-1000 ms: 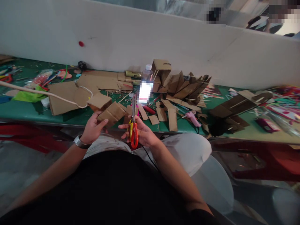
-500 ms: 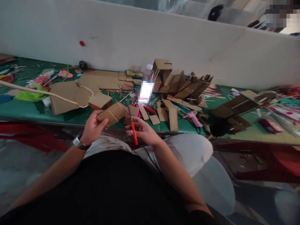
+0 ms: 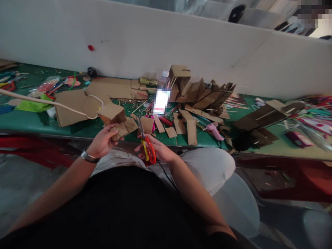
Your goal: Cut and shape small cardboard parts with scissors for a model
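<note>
Pinched between the thumb and fingers of my left hand (image 3: 103, 141) is a small folded piece of cardboard (image 3: 123, 129), held just over the table's front edge. My right hand (image 3: 157, 149) holds scissors (image 3: 146, 145) with orange and yellow handles; their blades point up and away from me, slightly apart. The blade tips are close to the right of the cardboard piece and do not touch it. Beyond my left hand sits a cardboard box shape (image 3: 112, 112). Past the scissors lies a flat cardboard scrap (image 3: 148, 123).
A green table (image 3: 77, 132) holds cardboard strips (image 3: 192, 131), a pink glue gun (image 3: 214, 130), a lit phone (image 3: 161, 101) and a clear bottle (image 3: 164, 82). Cardboard structures (image 3: 201, 91) stand at the back, before a white partition (image 3: 129, 41). A pale cord (image 3: 46, 101) crosses the left side.
My left hand has turned the cardboard piece so its fold faces another way. The scissors have rotated in my right hand, now showing both handle loops and parted blades.
</note>
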`<state>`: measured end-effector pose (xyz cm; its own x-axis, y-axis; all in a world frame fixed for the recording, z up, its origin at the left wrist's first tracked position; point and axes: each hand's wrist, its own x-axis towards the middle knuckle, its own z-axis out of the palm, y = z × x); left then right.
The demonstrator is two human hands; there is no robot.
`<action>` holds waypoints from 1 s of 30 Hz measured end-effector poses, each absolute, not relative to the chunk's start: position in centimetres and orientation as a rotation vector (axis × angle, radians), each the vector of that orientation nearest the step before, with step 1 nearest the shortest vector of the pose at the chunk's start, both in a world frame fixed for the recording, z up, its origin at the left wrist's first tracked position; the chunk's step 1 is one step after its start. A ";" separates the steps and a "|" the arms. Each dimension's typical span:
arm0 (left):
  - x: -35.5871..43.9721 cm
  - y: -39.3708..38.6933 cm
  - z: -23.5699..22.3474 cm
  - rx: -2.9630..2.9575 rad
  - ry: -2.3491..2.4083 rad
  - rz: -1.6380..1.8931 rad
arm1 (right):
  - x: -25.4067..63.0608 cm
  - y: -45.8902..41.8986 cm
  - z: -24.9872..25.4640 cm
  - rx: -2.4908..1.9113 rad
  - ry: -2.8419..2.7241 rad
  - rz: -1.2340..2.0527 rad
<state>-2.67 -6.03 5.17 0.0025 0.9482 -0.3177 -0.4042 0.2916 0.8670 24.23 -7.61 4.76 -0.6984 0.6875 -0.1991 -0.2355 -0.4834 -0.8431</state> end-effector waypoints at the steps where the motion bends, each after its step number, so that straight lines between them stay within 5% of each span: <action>1: -2.7 -6.0 5.1 0.625 1.088 1.187 | 24.2 -7.6 4.7 -0.716 -1.140 2.206; 30: -2.2 -5.1 4.5 0.609 1.067 1.320 | 25.3 -7.5 4.5 -0.671 -1.296 2.474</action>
<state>-2.17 -5.07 4.47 -0.0899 0.9582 -0.2716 -0.4668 0.2003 0.8614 25.34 -7.55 4.47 -0.8569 0.4357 -0.2756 -0.0214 -0.5642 -0.8254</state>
